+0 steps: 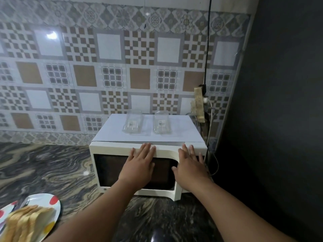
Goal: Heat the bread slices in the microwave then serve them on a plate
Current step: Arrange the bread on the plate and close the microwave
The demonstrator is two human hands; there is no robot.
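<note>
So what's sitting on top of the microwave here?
Two clear plastic containers with labels lie on the microwave. Their contents cannot be made out.

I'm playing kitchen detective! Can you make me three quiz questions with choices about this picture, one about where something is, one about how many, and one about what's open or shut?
1. Where are the bread slices?
A. On the plate at the bottom left of the counter
B. On top of the microwave
C. In the right hand

2. How many clear plastic containers lie on top of the microwave?
A. One
B. Two
C. Four

3. What state is the microwave door in?
A. Wide open
C. Taken off
B. Shut

Answers:
1. A, the slices are stacked on the spotted plate, away from the microwave.
2. B, one container sits beside the other container.
3. B, the door lies flush with the front, with the left hand flat against it and the right hand at its right edge.
</note>
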